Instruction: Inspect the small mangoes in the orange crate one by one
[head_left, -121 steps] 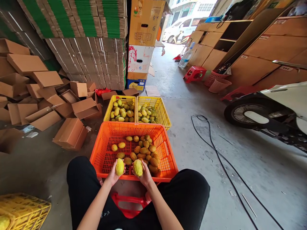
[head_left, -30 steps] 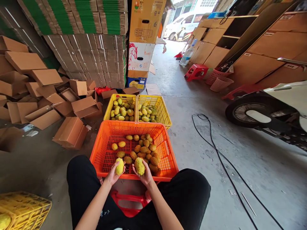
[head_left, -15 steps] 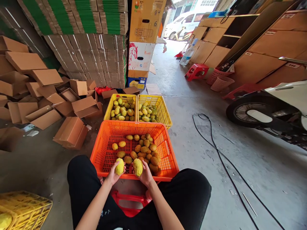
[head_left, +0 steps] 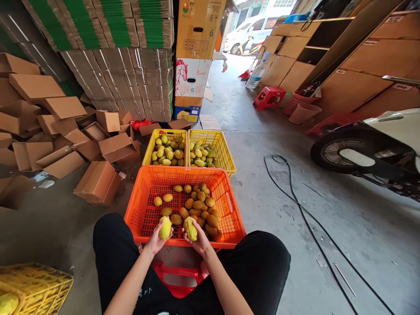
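Note:
My left hand [head_left: 158, 236] is closed round a smooth, oval yellow fruit [head_left: 165, 228], with its upper side showing. In my right hand [head_left: 200, 239] sits another yellow fruit [head_left: 190, 229], greener and with lengthwise ridges. Both hands are at the near rim of an orange plastic crate [head_left: 133, 205], side by side with a small gap between them. Inside the crate, brownish-yellow fruits [head_left: 199, 204] are heaped on the right, while a few lie apart on the left. The exact kind of fruit cannot be made out.
Two yellow crates [head_left: 188, 148] of green-yellow fruit stand beyond the orange one. Empty cardboard boxes [head_left: 97, 181] are piled left. Another yellow crate [head_left: 42, 284] is at lower left, a red stool [head_left: 179, 289] between my legs. A black cable [head_left: 306, 212] and motorbike [head_left: 361, 153] are right.
The fruit in my right hand has turned slightly, and its ridges show more clearly. Both hands keep hold of their fruits. The view has shifted very slightly.

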Motion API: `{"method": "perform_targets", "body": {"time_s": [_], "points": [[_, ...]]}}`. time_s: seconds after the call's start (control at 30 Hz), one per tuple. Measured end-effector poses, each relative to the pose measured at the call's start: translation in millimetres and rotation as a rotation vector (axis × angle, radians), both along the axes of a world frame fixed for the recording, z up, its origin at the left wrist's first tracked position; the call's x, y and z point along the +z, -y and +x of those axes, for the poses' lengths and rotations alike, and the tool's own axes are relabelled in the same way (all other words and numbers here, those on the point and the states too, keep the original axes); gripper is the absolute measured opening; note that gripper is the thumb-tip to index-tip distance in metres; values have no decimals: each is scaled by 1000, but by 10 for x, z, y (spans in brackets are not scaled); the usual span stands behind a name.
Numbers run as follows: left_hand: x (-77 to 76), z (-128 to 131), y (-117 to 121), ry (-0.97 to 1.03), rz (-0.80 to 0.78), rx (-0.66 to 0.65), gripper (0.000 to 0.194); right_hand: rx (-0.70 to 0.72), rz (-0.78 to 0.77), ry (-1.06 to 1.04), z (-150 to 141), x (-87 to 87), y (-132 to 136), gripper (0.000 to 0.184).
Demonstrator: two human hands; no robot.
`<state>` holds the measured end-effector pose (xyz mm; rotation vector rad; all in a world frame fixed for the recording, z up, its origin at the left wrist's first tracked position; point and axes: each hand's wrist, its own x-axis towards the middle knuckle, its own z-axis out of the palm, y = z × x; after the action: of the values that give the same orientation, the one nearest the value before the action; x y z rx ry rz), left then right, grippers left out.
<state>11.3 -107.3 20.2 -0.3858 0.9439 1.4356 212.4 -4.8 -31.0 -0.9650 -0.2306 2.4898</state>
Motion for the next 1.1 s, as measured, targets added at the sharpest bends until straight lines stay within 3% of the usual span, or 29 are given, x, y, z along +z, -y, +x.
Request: {"method": "perform_targets", "body": {"time_s": [0.3, 0.5, 0.6, 0.83, 1.0, 1.1], "points": [[4, 27, 1, -81, -54, -32, 54, 70, -12, -6, 2, 64, 26, 45], [-4, 31, -7, -73, -66, -40, 54, 59, 3, 13, -25, 68, 17, 40], [23, 22, -22, -37, -61, -13, 43, 23, 30, 38, -56, 60, 14, 40], [40, -6, -43, 63, -33, 83, 46, -18, 57, -44, -68, 98, 27, 40], [-29, 5, -42, 46, -74, 49, 35, -34, 50, -67, -75, 83, 41, 45], [-46, 10, -31, -12, -100, 59, 24, -25, 4, 9, -41, 38, 37, 38]]}}
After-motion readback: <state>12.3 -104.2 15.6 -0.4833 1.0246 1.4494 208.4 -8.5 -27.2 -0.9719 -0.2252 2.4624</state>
